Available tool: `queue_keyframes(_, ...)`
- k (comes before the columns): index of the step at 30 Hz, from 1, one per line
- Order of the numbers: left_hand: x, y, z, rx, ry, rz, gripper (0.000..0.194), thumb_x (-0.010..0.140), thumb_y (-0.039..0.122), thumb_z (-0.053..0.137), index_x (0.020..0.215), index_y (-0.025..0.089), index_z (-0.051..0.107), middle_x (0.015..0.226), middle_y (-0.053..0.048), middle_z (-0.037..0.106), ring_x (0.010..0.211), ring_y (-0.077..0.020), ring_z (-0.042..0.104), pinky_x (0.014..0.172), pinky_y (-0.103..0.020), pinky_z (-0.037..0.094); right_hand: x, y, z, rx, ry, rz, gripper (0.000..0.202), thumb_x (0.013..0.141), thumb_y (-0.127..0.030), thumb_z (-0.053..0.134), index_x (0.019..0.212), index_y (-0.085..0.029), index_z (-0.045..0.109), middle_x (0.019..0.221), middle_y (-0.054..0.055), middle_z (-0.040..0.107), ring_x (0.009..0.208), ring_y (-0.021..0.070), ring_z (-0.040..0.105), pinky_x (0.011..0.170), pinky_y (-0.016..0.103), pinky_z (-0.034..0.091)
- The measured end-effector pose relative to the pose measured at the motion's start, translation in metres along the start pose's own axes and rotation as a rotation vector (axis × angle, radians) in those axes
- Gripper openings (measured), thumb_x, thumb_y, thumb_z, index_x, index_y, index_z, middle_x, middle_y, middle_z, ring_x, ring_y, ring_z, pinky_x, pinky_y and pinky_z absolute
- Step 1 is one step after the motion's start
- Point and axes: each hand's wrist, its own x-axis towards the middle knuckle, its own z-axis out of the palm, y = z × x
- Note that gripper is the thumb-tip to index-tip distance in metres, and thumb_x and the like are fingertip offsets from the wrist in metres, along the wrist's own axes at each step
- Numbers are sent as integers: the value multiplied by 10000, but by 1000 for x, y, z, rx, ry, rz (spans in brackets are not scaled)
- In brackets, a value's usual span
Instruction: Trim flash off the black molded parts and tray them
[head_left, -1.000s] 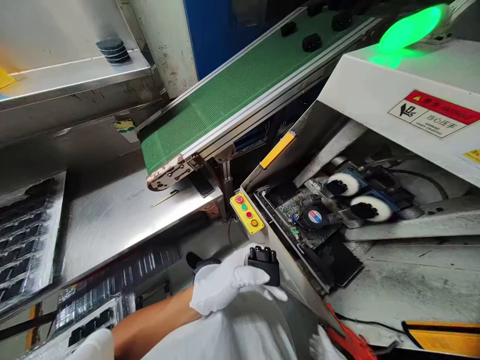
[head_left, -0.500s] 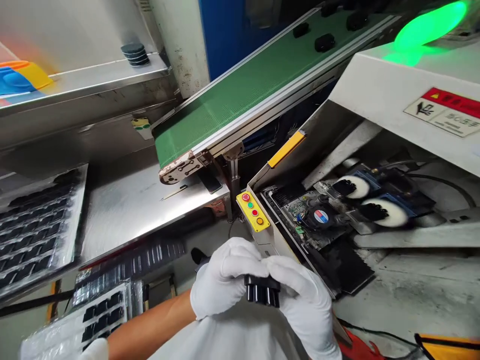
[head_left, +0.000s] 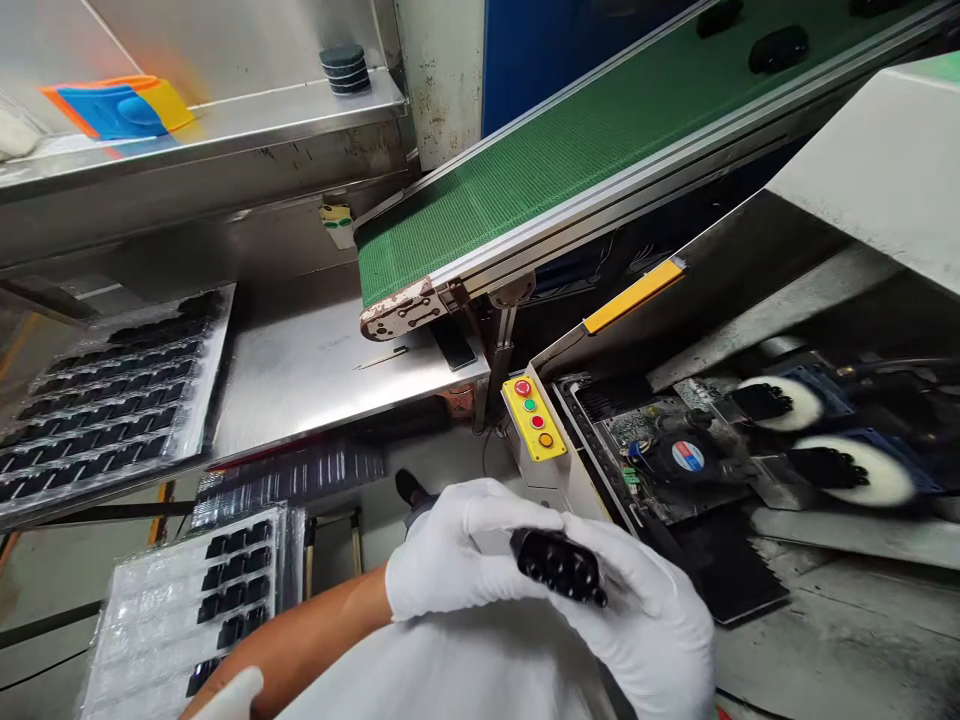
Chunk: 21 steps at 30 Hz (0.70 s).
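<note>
Bench tray [head_left: 211,360], as I see it from here: lies flat at the far left of the metal table [head_left: 292,390]. Its black pieces sit in rows, presumably to keep them apart. Lower tray [head_left: 142,610]: stands below the table, beside the person's bare forearm; black pieces line its right part, while its left part shows pale. Green conveyor [head_left: 517,190]: slopes down toward the table, its low end overhanging the top, likely to deliver parts within reach. Left hand [head_left: 457,550]: white-gloved, fingers and thumb bent around the left end of a black part [head_left: 559,565]. Control box [head_left: 534,420]: fixed just beyond the hands, buttons facing up, probably for quick access. Black part: located before the person's torso, between both hands, knobbed face upward, apparently to expose that face to view. Right hand [head_left: 645,610]: gloved, wrapped around the part's right end; the two-handed hold likely steadies it. White pads [head_left: 806,405]: two, inside the machine, each behind a dark piece, perhaps as cushioning.
</note>
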Motion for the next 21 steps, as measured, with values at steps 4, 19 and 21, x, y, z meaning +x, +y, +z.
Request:
queue_keyframes(4, -3, 24, 2, -243, -83, -632, 433, 713, 468, 823, 938, 104, 756, 838, -80, 727, 778, -204, 666, 724, -290, 525, 0, -23, -5, 188, -113, 540, 443, 800, -500, 736, 1084, -160, 748, 779, 86, 756, 664, 231, 716, 565, 280, 604)
queue_keyframes(19, 5, 51, 2, -678, -193, -763, 353, 725, 421, 766, 814, 81, 746, 829, -124, 721, 655, -168, 641, 595, -259, 507, 15, -69, 3, 282, -285, 550, 605, 844, -700, 559, 972, -150, 776, 637, 86, 698, 570, 221, 662, 518, 285, 518)
queue_keyframes(21, 2, 48, 0, -673, -177, -770, 348, 733, 410, 764, 857, 85, 759, 843, -125, 732, 667, -179, 652, 607, -270, 516, 16, -67, 3, 273, -293, 542, 595, 840, -708, 559, 929, -163, 782, 638, 89, 703, 568, 224, 663, 530, 296, 528)
